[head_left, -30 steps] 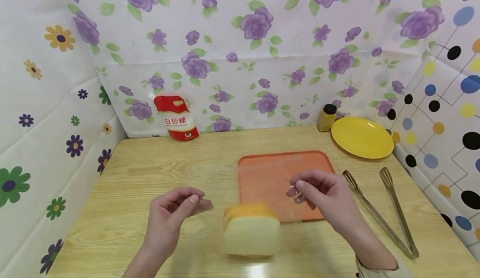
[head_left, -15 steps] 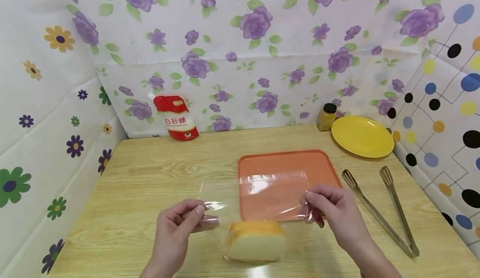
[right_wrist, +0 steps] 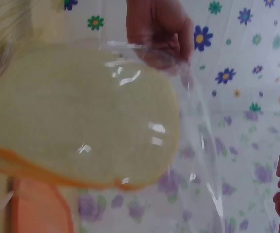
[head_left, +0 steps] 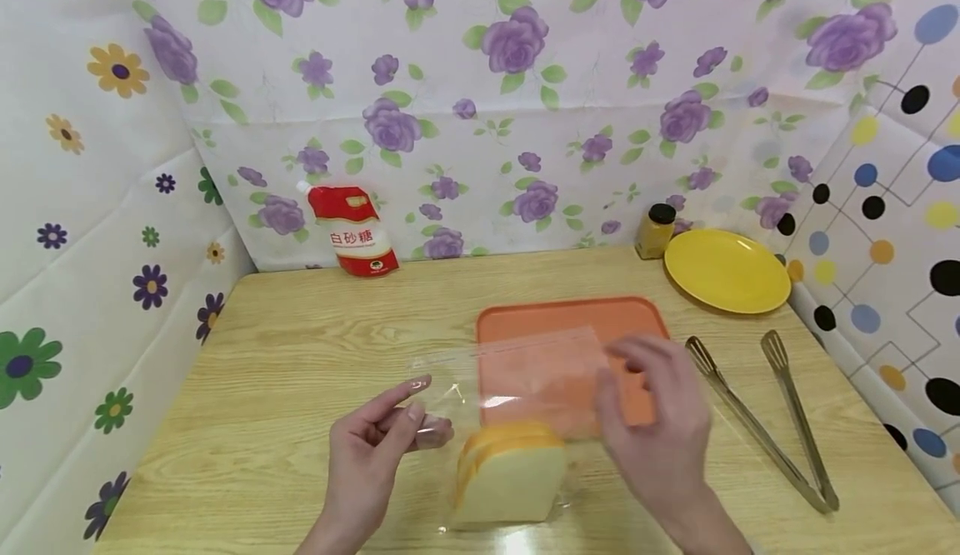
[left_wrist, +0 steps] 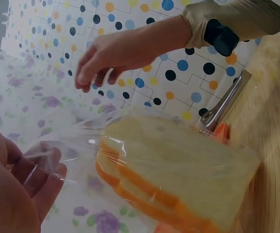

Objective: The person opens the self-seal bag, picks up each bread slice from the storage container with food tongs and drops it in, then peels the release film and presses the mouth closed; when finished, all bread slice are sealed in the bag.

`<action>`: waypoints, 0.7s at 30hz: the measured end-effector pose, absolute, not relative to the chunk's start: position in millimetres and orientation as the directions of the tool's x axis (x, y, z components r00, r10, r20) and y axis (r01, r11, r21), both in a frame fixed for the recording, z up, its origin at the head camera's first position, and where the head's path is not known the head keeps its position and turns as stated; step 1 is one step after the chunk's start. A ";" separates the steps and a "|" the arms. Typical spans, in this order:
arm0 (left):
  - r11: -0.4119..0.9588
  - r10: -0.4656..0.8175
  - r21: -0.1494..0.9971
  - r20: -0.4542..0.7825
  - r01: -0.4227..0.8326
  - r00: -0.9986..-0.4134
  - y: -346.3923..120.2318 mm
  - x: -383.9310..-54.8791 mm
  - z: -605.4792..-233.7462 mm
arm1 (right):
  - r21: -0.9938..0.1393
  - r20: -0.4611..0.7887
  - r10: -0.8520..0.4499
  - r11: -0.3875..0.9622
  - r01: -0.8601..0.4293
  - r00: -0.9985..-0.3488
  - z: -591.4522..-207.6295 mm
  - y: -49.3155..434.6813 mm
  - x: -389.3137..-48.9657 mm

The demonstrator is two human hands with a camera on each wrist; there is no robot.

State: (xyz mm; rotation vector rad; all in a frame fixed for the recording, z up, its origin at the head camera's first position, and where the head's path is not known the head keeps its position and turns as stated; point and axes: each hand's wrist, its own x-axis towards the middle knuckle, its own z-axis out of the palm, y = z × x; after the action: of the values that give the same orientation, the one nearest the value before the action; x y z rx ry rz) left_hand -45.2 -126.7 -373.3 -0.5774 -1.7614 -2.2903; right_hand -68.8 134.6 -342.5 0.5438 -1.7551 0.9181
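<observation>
Several slices of bread (head_left: 513, 480) stand together inside a clear plastic bag (head_left: 457, 380) at the table's near middle. My left hand (head_left: 371, 451) pinches the bag's left edge between thumb and fingers, with the film drawn across the fingertips. To the right of the bag is my right hand (head_left: 663, 430), blurred, its thumb and fingers apart. In the left wrist view, the right hand (left_wrist: 115, 58) is clear of the bag and its fingers hang loosely bent. The bag's upper part leans over the orange tray in the head view.
Behind the bread lies an orange tray (head_left: 570, 312). Metal tongs (head_left: 757, 434) are spread on the right, with a yellow plate (head_left: 727, 272) and a black-lidded jar (head_left: 656, 232) at the back right. A red-and-white sugar pouch (head_left: 352, 232) leans against the back cloth.
The right hand has let go of the bag's right edge and lifted away. The left hand has kept its pinch and shifted slightly right. The bread first sank, then came upright again.
</observation>
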 end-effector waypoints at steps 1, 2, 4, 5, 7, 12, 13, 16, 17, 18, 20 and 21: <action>-0.265 0.072 0.876 0.436 0.404 -0.897 -126.1 -45.7 -373.3 | -0.243 0.958 0.020 0.582 -0.776 -0.285 -336.4 124.4 -69.7; -0.254 0.065 0.870 0.451 0.423 -0.890 -125.3 -45.9 -373.3 | -0.166 0.975 -0.031 0.549 -0.819 -0.219 -330.6 113.7 -70.8; -0.230 0.052 0.864 0.471 0.449 -0.880 -123.3 -45.5 -372.9 | -0.084 0.974 -0.149 0.476 -0.876 -0.174 -321.5 94.0 -70.5; -0.229 0.053 0.859 0.481 0.459 -0.875 -122.3 -45.3 -373.1 | -0.066 0.964 -0.203 0.451 -0.890 -0.174 -318.3 85.8 -69.8; -0.226 0.063 0.858 0.486 0.462 -0.872 -119.9 -44.5 -372.7 | -0.062 0.934 -0.288 0.451 -0.890 -0.211 -314.2 72.9 -69.0; -0.228 0.093 0.842 0.519 0.489 -0.850 -115.4 -42.1 -371.2 | -0.056 0.878 -0.382 0.519 -0.853 -0.290 -313.7 56.3 -72.2; -0.225 0.097 0.837 0.529 0.499 -0.843 -114.7 -41.7 -371.1 | -0.052 0.875 -0.386 0.526 -0.849 -0.293 -314.4 54.9 -73.5; -0.200 0.098 0.816 0.567 0.542 -0.818 -112.9 -41.2 -371.5 | -0.055 0.873 -0.387 0.528 -0.847 -0.297 -317.0 53.6 -76.8; -0.196 0.099 0.806 0.583 0.558 -0.807 -112.5 -41.5 -372.2 | -0.059 0.872 -0.386 0.526 -0.848 -0.300 -317.8 53.8 -77.6; -0.198 0.104 0.800 0.591 0.566 -0.800 -112.0 -41.6 -372.6 | -0.064 0.872 -0.386 0.522 -0.850 -0.302 -318.4 54.2 -78.2; -0.206 0.112 0.782 0.616 0.588 -0.780 -111.4 -42.3 -373.5 | -0.074 0.867 -0.391 0.514 -0.854 -0.310 -319.1 55.4 -78.6; -0.208 0.115 0.778 0.622 0.593 -0.775 -111.3 -42.7 -373.7 | -0.076 0.865 -0.393 0.511 -0.856 -0.311 -318.9 56.0 -78.6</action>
State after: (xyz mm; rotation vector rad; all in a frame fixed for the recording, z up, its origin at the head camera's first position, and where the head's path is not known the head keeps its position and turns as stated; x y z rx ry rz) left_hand -42.7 -111.3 -373.7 -0.8304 -1.7287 -2.0513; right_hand -78.6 56.0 -318.9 1.0291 -1.9086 0.6920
